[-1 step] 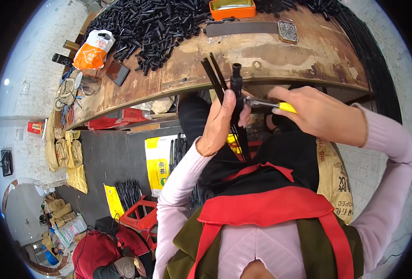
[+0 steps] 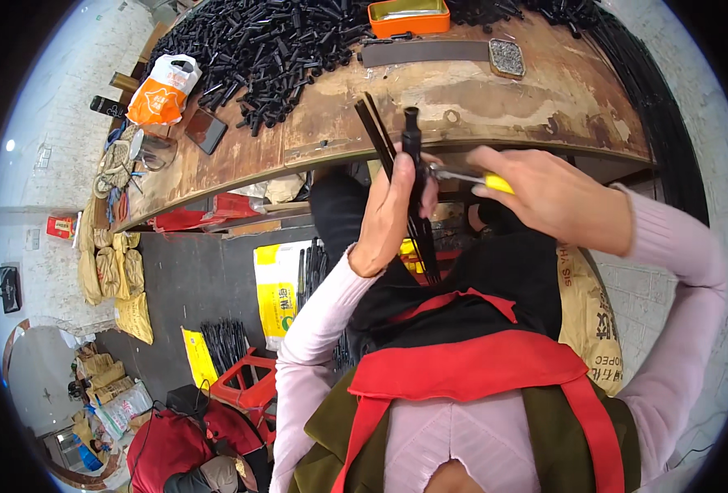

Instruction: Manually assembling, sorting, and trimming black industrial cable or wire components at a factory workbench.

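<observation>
Over my lap, in front of the bench edge, my left hand (image 2: pixel 387 215) is wrapped round a bundle of thin black rods (image 2: pixel 374 125). A black tube-shaped fitting (image 2: pixel 411 135) stands nearly upright in the same grip, its narrow end above the fingers. My right hand (image 2: pixel 573 197) is closed on a screwdriver (image 2: pixel 499 183) with a yellow handle and silver shaft. The shaft points left and its tip meets the side of the fitting beside my left fingers. The exact contact is too small to make out.
On the wooden bench (image 2: pixel 339 131) lie a heap of black tube fittings (image 2: pixel 269 62), an orange tin (image 2: pixel 405 27), a grey strip (image 2: pixel 425 52), a tray of tiny metal parts (image 2: pixel 492 62), a phone (image 2: pixel 206 130) and a plastic bag (image 2: pixel 163 94). A red frame (image 2: pixel 253 394) stands lower left, near another person (image 2: pixel 171 435).
The fitting's upper end has shifted slightly left and up. My right hand and the screwdriver have moved a little left; both grips are unchanged.
</observation>
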`<state>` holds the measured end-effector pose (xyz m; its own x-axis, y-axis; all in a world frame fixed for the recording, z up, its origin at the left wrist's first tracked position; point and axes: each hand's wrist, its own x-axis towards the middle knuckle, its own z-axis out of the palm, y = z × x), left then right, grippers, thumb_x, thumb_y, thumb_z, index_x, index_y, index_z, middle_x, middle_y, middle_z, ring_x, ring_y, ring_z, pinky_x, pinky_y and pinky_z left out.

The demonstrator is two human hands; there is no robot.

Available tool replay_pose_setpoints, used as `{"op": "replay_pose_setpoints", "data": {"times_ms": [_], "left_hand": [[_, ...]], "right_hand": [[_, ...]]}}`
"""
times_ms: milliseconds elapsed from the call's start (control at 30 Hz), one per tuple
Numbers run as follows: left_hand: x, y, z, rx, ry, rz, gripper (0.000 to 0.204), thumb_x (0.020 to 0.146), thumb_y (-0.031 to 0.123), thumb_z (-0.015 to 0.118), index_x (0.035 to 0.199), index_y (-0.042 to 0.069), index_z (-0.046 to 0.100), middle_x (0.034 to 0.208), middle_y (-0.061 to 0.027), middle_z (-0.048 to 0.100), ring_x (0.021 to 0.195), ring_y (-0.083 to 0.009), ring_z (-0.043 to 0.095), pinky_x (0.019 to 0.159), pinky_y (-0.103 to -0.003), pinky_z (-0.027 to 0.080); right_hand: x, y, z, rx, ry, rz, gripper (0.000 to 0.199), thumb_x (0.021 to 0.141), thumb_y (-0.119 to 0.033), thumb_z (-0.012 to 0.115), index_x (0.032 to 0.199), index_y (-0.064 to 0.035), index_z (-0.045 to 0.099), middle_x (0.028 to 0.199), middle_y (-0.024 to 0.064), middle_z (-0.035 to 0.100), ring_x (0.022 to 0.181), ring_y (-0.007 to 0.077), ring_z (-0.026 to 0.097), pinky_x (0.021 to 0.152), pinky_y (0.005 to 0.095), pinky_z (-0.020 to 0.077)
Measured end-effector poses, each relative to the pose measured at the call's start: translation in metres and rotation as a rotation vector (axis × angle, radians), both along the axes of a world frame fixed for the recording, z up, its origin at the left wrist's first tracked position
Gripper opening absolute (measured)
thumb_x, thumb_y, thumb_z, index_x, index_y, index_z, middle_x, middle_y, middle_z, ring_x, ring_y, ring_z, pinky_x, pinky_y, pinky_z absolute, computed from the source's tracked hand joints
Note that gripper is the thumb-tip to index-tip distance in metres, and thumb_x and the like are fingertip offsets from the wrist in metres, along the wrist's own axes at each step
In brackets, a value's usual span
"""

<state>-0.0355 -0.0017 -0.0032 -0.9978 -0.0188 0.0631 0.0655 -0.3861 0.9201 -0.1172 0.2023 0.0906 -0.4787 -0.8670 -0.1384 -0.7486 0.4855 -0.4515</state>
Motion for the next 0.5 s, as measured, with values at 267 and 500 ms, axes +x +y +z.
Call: {"op": "replay_pose_setpoints", "data": {"times_ms": [267,500], "left_hand": [[0.005,-0.082,0.032,-0.186,-0.064,0.683,0.054,0.102,0.052,0.038,0.112,0.003,0.059,0.069,0.0008,0.048,0.059,-0.0093,0.047,0.055,-0.024,0.039],[0.052,-0.115,0.042,0.454,0.326,0.776,0.048,0.103,0.051,0.038,0.109,0.005,0.051,0.076,-0.0015,0.043,0.069,-0.0136,0.041,0.066,-0.029,0.037]], "right_hand": [[-0.075,0.01,-0.089,-0.091,0.593,-0.146,0.049,0.082,-0.035,0.07,0.115,-0.0043,0.052,0.113,0.0183,0.059,0.094,0.0393,0.061,0.084,0.0451,0.0485],[0.078,0.002,-0.12,-0.399,-1.272,0.023,0.042,0.085,-0.02,0.071,0.121,-0.0039,0.056,0.116,0.0144,0.061,0.089,0.0245,0.066,0.073,0.0327,0.0558]]}}
